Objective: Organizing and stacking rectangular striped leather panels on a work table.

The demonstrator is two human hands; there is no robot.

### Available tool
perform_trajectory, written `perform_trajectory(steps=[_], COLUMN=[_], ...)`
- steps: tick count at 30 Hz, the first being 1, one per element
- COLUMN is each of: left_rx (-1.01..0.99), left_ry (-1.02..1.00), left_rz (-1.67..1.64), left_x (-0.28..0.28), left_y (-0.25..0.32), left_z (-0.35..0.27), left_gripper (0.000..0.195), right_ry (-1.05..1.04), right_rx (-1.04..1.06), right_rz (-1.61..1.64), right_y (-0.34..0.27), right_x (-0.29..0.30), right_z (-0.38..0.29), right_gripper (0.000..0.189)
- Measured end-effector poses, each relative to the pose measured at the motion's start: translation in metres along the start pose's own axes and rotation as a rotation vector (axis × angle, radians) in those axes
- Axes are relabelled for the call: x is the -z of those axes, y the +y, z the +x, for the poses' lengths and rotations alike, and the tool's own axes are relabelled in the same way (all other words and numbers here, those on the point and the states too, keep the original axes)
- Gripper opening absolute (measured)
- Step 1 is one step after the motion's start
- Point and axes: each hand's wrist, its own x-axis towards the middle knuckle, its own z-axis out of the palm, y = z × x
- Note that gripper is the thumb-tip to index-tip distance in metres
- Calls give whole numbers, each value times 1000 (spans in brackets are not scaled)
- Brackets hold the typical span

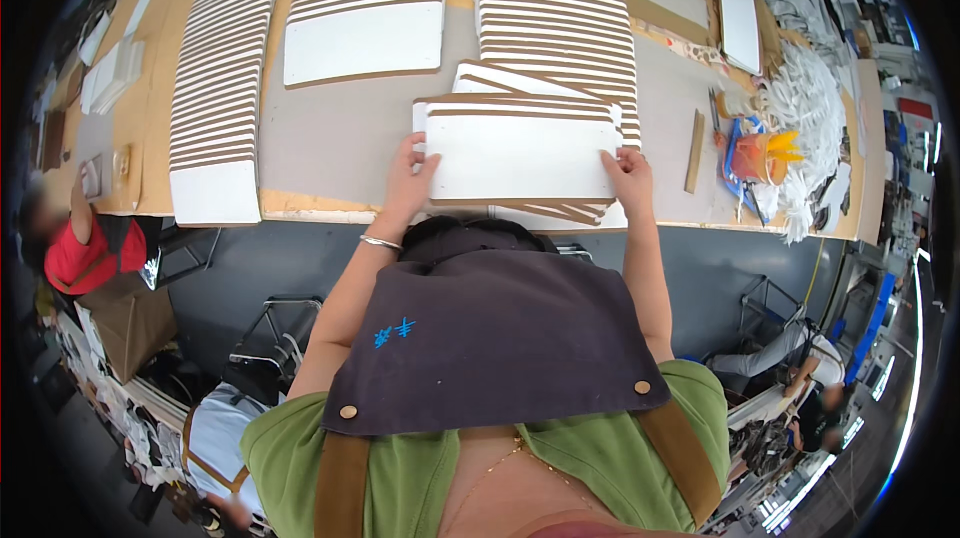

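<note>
Directly in front of me is a small stack of flat white rectangular panels (522, 159) with brown edges. My left hand (412, 170) grips the stack's left side, thumb on top and fingers at the edge. On the opposite side, my right hand (630, 174) holds the right edge in the same way. Beneath and behind the stack, more white panels (502, 78) lie askew. Beyond them, a long overlapping row of brown-edged panels (551, 9) runs away from me. Whatever the fingers touch underneath is hidden.
Two more overlapping rows, a left row (215, 193) and a middle row (364, 42), cover the worktable (322, 155). At right are a wooden strip (695, 151), an orange cup (757, 157) and white strips (806, 102). A person in red (94, 249) sits left; others work behind.
</note>
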Motion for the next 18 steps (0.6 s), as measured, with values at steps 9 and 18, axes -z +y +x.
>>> perform_trajectory(steps=[9,18], left_rx=[50,50], left_ry=[-26,37], left_rz=[-127,123], left_x=[11,-23], left_y=[19,1], left_z=[-11,-1], left_gripper=[32,33], right_ry=[0,97], right_rx=[84,20], right_rz=[21,-63], right_y=[-2,30], right_x=[-9,3], right_z=[-11,19], right_gripper=[21,27])
